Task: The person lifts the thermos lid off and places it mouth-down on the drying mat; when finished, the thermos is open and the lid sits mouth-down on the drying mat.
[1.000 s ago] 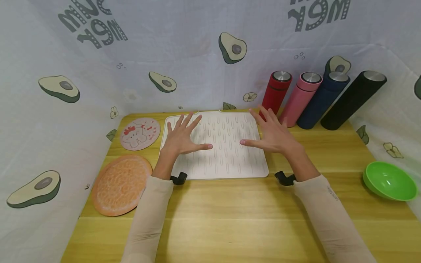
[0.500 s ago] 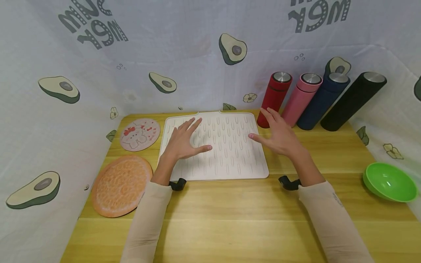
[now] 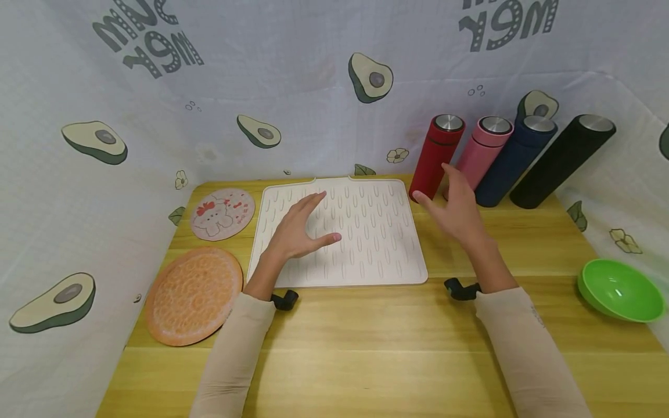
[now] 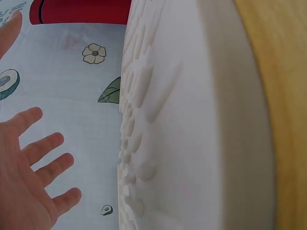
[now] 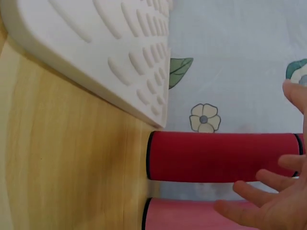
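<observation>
Above the left part of a white ridged mat (image 3: 366,232), my left hand (image 3: 292,233) hovers with its fingers spread and holds nothing. In the left wrist view the fingers (image 4: 50,167) stand apart from the mat. My right hand (image 3: 457,212) is in the air just in front of a red thermos (image 3: 436,157) and a pink thermos (image 3: 478,154), thumb and fingers parted. The right wrist view has the fingers (image 5: 254,194) near the red thermos, and whether they touch it I cannot tell. The hand hides the lower part of the pink thermos.
A navy thermos (image 3: 514,162) and a black thermos (image 3: 561,162) stand further right. At the right edge sits a green bowl (image 3: 622,290). On the left lie a round pink mat (image 3: 222,215) and a round orange mat (image 3: 194,296). A patterned cloth (image 3: 313,87) backs the table.
My right hand has moved right, from the mat's right edge to in front of the red and pink thermoses, its spread narrowing. The left hand stays over the mat, its fingers closer together.
</observation>
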Tool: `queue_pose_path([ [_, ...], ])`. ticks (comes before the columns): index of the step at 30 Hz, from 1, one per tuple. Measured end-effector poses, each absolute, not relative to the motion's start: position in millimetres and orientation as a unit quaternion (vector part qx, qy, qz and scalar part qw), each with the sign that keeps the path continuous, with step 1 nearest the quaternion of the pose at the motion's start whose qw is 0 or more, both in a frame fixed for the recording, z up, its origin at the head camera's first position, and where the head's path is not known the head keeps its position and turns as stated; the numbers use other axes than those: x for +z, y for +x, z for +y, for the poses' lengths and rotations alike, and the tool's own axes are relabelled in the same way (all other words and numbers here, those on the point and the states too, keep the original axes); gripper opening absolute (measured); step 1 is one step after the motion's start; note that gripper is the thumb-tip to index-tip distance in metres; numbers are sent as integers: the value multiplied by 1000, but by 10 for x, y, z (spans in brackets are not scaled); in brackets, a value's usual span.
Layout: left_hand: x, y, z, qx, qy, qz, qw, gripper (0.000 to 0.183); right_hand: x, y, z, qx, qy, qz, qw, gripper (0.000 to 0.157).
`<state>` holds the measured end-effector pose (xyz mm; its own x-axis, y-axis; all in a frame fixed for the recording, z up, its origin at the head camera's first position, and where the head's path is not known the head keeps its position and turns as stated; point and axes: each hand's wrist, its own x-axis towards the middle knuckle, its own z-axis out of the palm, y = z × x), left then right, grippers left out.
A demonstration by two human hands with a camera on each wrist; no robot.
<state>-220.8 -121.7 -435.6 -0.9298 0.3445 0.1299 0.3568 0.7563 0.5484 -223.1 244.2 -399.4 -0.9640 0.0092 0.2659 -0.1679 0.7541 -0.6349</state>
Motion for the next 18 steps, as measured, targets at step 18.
queue_pose_path([
  [18,-4485,-2158,-1125,-374,-207,-904,17,101,-4019,-2670,2436,527,-44,-838,136,89],
])
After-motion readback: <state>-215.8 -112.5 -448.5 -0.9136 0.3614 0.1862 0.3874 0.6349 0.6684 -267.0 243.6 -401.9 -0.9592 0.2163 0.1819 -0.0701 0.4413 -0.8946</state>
